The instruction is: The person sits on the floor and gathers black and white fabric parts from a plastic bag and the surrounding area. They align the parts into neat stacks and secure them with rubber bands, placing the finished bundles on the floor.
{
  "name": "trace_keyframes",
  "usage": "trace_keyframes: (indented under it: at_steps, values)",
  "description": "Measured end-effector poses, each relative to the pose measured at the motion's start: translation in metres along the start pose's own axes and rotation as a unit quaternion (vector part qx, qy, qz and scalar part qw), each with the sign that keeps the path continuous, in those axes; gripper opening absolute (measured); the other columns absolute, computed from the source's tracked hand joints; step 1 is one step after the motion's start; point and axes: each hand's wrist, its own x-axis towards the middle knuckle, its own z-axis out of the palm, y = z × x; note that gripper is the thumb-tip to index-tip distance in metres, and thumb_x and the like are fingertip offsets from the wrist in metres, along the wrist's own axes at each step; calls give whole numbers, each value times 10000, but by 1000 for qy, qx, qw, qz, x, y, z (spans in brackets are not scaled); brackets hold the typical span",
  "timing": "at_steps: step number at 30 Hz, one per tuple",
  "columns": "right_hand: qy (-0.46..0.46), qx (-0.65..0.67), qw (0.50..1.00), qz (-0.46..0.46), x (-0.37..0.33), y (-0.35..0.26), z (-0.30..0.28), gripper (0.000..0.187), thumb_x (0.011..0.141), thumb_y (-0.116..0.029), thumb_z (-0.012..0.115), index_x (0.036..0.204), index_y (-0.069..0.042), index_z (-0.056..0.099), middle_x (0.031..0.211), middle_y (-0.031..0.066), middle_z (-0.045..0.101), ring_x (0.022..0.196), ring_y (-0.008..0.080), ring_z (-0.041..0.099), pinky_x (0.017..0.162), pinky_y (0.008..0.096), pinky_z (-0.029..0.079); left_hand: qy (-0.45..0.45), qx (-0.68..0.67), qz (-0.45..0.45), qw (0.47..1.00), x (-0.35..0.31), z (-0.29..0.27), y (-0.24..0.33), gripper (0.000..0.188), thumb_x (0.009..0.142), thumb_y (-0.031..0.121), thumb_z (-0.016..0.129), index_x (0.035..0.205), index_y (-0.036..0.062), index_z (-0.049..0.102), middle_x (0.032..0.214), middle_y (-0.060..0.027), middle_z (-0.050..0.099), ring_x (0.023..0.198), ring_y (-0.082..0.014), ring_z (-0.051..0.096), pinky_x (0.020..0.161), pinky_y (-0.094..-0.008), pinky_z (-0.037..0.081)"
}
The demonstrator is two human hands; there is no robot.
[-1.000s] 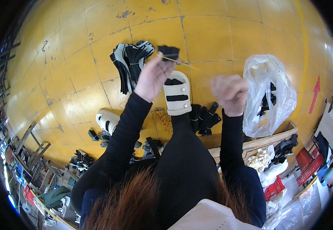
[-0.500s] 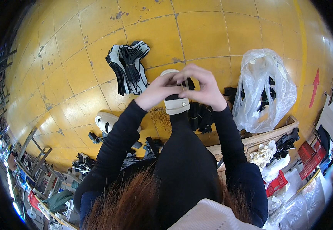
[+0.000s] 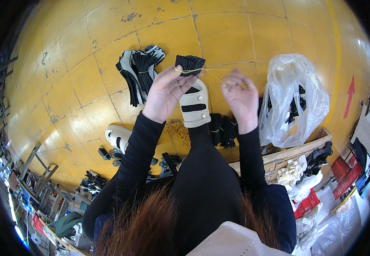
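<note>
Left hand (image 3: 161, 94) with black bundle (image 3: 191, 63), right hand (image 3: 241, 97) now apart, band (image 3: 187, 72) taut

Yellow floor (image 3: 225, 36) — red arrow (image 3: 350, 97), red basket (image 3: 307, 205)

The left hand (image 3: 162, 94), upper centre-left, grips, palm showing; the right hand (image 3: 241, 94), upper centre-right, pinches; both forearms (image 3: 137, 155) slant upward.

Workshop, yellow floor (image 3: 232, 34) (scuffed), red crate (image 3: 307, 205), bundled pieces (image 3: 144, 68)
</note>
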Motion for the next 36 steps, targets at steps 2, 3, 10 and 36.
trace_keyframes:
  at_steps: [2, 3, 10, 36]
  values:
    - [130, 154, 979, -32, 4, 14, 5, 242, 913, 40, 438, 1135, 63, 532, 1079, 143, 556, 908, 144, 510, 807, 312, 484, -30, -83, -25, 996, 1, -6, -7, 419, 964, 216, 474, 1249, -90, 469, 1213, -219, 572, 1139, -315, 561, 1030, -374, 419]
    - [40, 154, 987, -27, 6, 12, -13, 451, 934, 74, 414, 1379, 55, 338, 1367, 192, 426, 1116, 218, 513, 968, 311, 487, -28, -94, -35, 995, 1, -4, -9, 426, 963, 216, 472, 1258, -90, 460, 1225, -223, 561, 1152, -327, 549, 1039, -382, 412]
    - [-24, -412, 910, -38, 9, 33, -7, 566, 943, -91, 524, 1439, 8, 271, 1424, 163, 385, 1282, 222, 403, 1077, 316, 368, -17, -68, -96, 993, -14, -11, -11, 489, 944, 240, 487, 1294, -94, 415, 1285, -250, 500, 1200, -363, 500, 1086, -414, 365]
    - [27, -775, 538, -331, -2, 34, -18, 35, 831, -4, 600, 809, 18, 616, 923, 57, 515, 682, 105, 427, 769, 292, 426, 82, -66, 4, 994, -23, 11, -26, 362, 958, 204, 457, 1189, -72, 497, 1180, -214, 578, 1132, -330, 546, 1017, -394, 428]
